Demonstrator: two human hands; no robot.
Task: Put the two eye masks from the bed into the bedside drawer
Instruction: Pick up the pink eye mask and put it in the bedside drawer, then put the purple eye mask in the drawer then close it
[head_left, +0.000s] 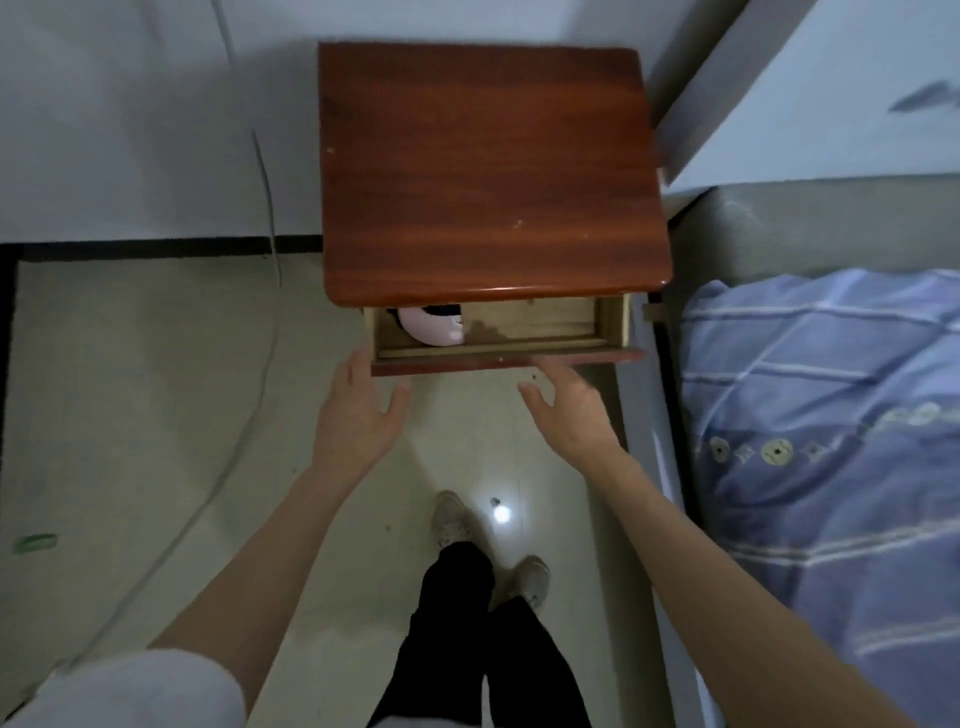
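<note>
Head view, bedside drawer (498, 343) stood partly open under the nightstand's tabletop (483, 171), pink eye mask (434, 327) and a dark one (441, 310) lay at its 9 o'clock end, left hand (358, 410) and right hand (569, 405) at the drawer front, fingers spread and empty, bed (821, 441) at 3 o'clock.

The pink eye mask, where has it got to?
In the head view, the pink eye mask lies in the left end of the open drawer, partly under the wooden nightstand top.
</note>
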